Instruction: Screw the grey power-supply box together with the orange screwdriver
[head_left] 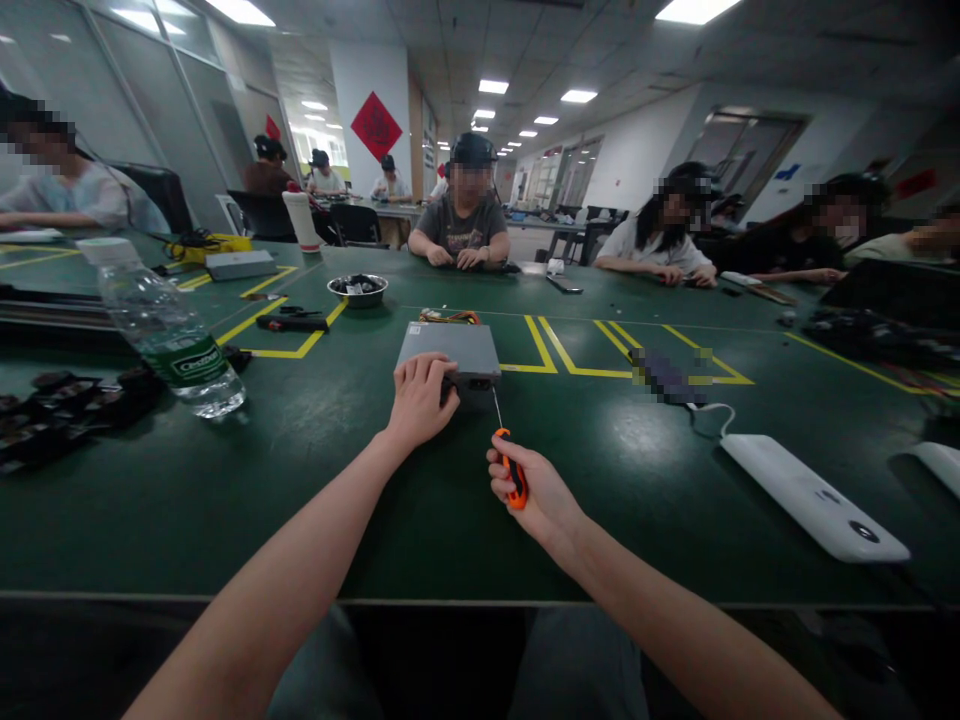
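A grey metal computer power supply [469,345] lies on the green table, with coloured wires [450,317] bunched behind it and a power socket on its near face. My left hand [424,398] grips its front left part, fingers over the top and thumb along the near face. In my right hand [534,482] is an orange and black screwdriver [516,482], fingers closed round the handle. Its thin shaft points up and away, and the tip is at the lower right corner of the near face. Whether the tip sits in a screw is too small to tell.
A water bottle [184,335] stands left, near dark parts [67,410]. Behind are a metal bowl [358,290] of black pieces and a black tool [292,322]. A white power bank [814,495] and a cabled, blurred phone [664,375] lie right. Several people sit around the table.
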